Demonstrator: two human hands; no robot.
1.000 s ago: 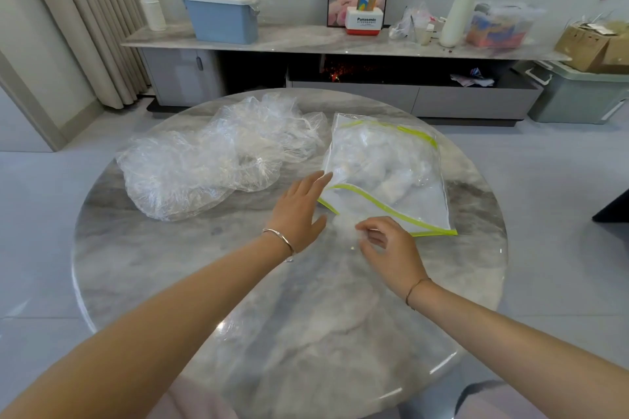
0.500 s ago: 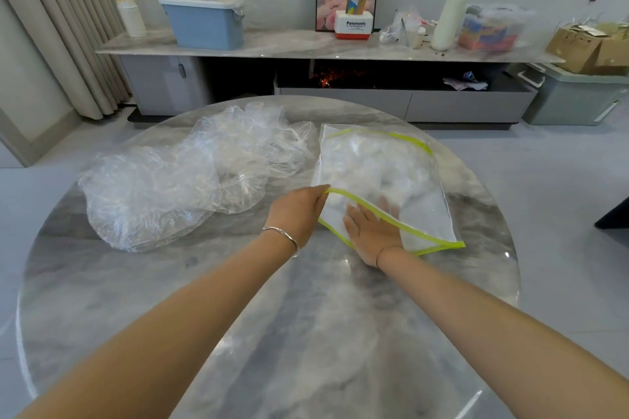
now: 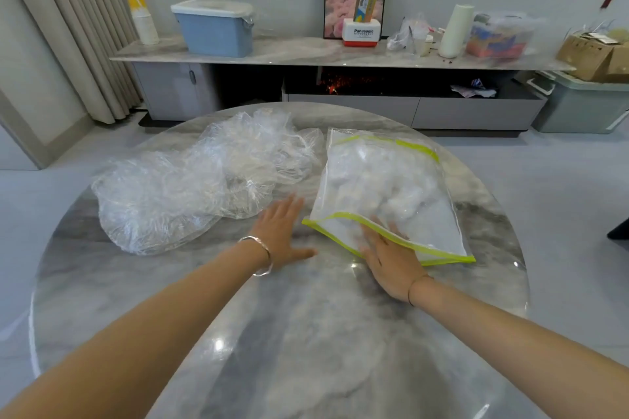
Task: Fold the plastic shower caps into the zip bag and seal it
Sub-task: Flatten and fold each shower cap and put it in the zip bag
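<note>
Right hand (image 3: 391, 258) flat, fingers straight inside zip bag (image 3: 384, 180) mouth, gripping nothing. Left hand (image 3: 279, 231) open on desk (image 3: 306, 343), bag at its 3 o'clock. Bag long axis 12–6, mouth toward 6.

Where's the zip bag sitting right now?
Head view: the zip bag lies right of centre on the round table, beside the loose shower caps, with the right hand at its near mouth.

On the table (image 3: 272, 333) the loose shower caps (image 3: 190, 187) lie left of the zip bag (image 3: 384, 187) — left hand (image 3: 280, 231) between them, right hand's (image 3: 391, 262) fingers inside the bag's mouth.
</note>
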